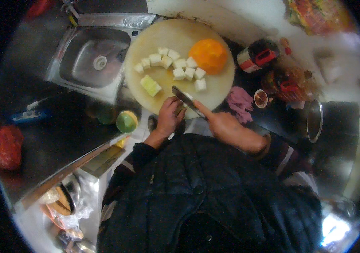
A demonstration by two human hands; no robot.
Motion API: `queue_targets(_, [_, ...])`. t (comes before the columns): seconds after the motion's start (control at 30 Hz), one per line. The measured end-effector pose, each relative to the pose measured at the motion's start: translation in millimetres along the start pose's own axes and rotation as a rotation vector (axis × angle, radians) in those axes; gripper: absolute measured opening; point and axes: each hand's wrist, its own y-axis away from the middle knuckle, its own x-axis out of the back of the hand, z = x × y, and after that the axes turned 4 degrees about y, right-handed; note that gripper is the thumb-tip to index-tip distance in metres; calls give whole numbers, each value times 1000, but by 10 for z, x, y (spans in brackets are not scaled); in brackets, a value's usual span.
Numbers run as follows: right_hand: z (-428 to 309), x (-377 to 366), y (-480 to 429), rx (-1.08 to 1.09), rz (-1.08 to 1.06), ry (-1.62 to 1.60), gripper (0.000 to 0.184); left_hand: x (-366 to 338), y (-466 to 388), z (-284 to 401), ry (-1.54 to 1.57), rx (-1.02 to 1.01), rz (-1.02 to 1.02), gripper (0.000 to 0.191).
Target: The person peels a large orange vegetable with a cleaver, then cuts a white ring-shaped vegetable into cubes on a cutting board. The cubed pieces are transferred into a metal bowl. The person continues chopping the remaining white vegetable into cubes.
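Observation:
On a round cutting board [164,34] lie several white cubes [179,63] of what looks like a peeled vegetable. A larger pale green piece [151,85] rests to their left. At the board's upper right sits a peeled orange vegetable [208,56], perhaps pumpkin. My right hand [229,128] grips a kitchen knife [189,101], its index finger stretched along the blade, which points up and left. Beside the blade, at the board's near edge, my left hand [171,115] has bent fingers around a pale piece mostly hidden by them and the knife.
A steel sink [96,57] lies left of the board, with a green bowl [127,122] below it. To the right are a pink cloth [240,102], a small dish [260,98], a red-handled container [257,57] and a large steel-rimmed pot or lid [315,120]. A red plastic bag [7,147] sits far left.

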Motion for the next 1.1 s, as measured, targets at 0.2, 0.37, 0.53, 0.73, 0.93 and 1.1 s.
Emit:
queue_targets(0.2, [15,-177,-173,39,15,-29,95,-49,-5,-26,-47,-20,20,33])
queue_targets(0.37, [33,-245,-295,-72,-94,-66,89,-25,-21,-13,-29,13,2,33])
queue_targets(0.53, [131,-138,-49,-155,30,-190,77,-36,-27,49,-39,25,11,29])
queue_targets(0.73, [391,-101,133,-165,202,-127,82,90,-256,29,-177,-134,4,38])
queue_targets(0.93, [442,-150,111,-137,120,-149,84,-39,-261,202,-118,105,-102,41])
queue_targets(1.1, [419,-48,50,-132,57,-214,80,-35,-303,182,-134,76,-171,41])
